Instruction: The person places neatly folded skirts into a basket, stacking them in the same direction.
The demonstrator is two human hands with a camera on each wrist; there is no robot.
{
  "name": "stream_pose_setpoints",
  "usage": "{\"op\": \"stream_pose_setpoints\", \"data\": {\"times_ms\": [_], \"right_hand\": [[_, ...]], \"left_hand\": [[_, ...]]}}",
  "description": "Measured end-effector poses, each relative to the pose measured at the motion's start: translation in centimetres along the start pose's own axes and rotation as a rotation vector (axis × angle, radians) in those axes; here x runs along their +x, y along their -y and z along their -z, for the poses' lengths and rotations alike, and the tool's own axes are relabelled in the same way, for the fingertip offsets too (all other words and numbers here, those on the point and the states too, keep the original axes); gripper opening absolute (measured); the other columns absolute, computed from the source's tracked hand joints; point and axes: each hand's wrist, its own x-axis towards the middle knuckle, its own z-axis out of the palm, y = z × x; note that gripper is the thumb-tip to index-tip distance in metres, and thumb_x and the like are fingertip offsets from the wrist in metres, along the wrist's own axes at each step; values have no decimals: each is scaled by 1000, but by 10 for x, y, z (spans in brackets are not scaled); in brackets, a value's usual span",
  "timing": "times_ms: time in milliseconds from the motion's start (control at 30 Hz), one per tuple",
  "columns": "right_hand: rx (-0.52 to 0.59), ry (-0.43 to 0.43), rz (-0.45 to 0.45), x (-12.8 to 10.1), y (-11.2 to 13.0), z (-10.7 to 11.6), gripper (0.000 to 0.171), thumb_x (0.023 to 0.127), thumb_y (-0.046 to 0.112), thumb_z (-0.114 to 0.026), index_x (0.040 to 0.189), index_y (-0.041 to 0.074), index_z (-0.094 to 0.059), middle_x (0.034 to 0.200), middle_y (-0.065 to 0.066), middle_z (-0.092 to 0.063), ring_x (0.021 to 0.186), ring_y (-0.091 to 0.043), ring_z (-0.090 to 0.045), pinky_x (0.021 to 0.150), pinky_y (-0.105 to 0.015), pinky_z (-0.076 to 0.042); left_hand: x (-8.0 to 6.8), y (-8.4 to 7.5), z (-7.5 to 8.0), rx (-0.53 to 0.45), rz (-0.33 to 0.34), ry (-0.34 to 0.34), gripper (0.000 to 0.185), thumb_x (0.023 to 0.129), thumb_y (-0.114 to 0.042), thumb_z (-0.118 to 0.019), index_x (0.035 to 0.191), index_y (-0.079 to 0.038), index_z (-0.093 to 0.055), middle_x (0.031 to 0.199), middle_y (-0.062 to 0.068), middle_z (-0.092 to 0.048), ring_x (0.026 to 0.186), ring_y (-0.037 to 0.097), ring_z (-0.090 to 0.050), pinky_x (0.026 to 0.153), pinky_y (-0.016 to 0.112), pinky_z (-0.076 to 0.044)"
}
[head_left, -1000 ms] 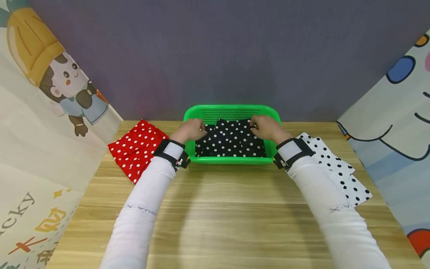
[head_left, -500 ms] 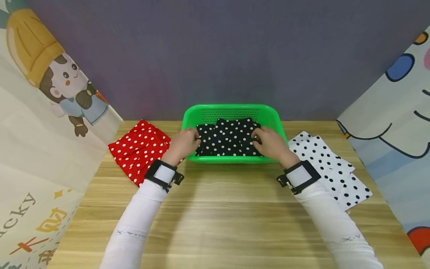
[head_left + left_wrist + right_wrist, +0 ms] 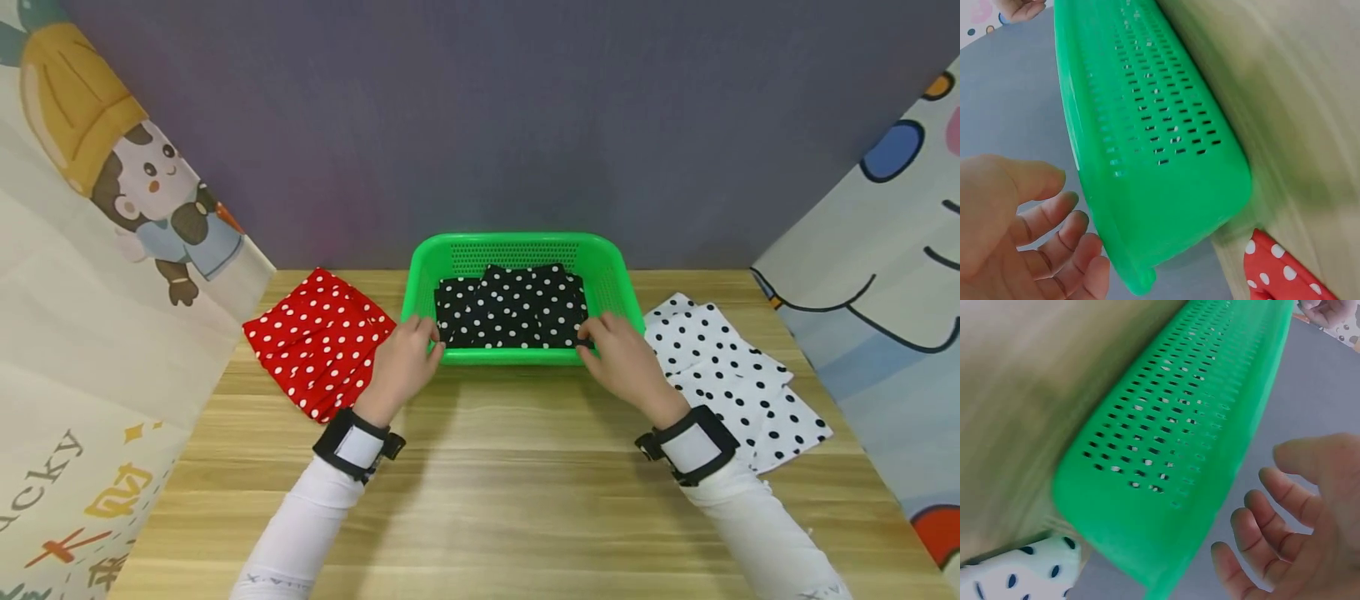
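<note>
A green plastic basket [image 3: 517, 357] stands on the table against the wall, with black polka-dot cloth [image 3: 517, 308] folded inside it. My left hand [image 3: 405, 362] is over the basket's near left corner, its fingers loosely bent with nothing between them. At the near right corner is my right hand [image 3: 622, 358], also holding nothing. In the left wrist view, the thumb and fingers [image 3: 1072, 228] are apart beside the basket's rim. Fingers [image 3: 1266, 531] of the right hand are likewise spread from the thumb in the right wrist view. Whether either hand touches the rim I cannot tell.
Red polka-dot cloth [image 3: 318, 342] lies on the table left of the basket, partly behind my left hand. White cloth with black dots [image 3: 720, 358] lies to the right. A grey wall [image 3: 517, 125] rises directly behind the basket, with printed sheets at both sides.
Both hands have drawn back from inside the basket towards its near corners, moving slightly outward. The black cloth stays in the basket; the red and white cloths look unmoved.
</note>
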Motion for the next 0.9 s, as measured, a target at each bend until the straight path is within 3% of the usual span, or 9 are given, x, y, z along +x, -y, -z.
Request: {"op": "stream_pose_setpoints", "data": {"times_ms": [167,400,633,767,900], "right_hand": [[-13,-29,-42,-21,-7,-2,15,80,11,-66,92,3,-60,83,-10,-54,74,-24,-53,59,-36,-45],[-65,-51,-136,-46,-25,-4,12,82,10,-64,90,4,-58,80,-10,-54,64,-22,-50,49,-31,-41],[-76,-73,-211,-59,-45,-5,11,81,7,-62,90,1,-59,81,-14,-56,66,-26,-53,48,-34,-42],[-98,17,-318,-64,-59,-4,25,85,13,-59,104,-4,-58,94,-24,-56,80,-39,-55,57,-46,-47],[-125,231,-476,-67,-78,-3,47,92,24,-49,125,-9,-45,118,-35,-43,104,-53,-43,73,-62,-43]], "left_hand": [[-16,-2,-1,8,-27,-35,7,81,-13,-64,80,-7,-60,73,4,-54,60,17,-52,41,24,-38],[-32,-1,-6,0,-15,8,7,82,-13,-65,81,-9,-59,73,1,-53,61,14,-47,43,19,-35],[-46,0,-15,-31,-42,10,6,80,-10,-66,81,-7,-60,77,3,-55,65,15,-51,51,22,-42],[-53,0,-21,-24,-67,12,8,78,-11,-67,83,-7,-62,80,4,-56,69,16,-53,57,25,-45],[-58,0,-26,-14,-73,5,13,76,-13,-70,86,-6,-64,83,5,-57,73,19,-56,59,30,-47]]}}
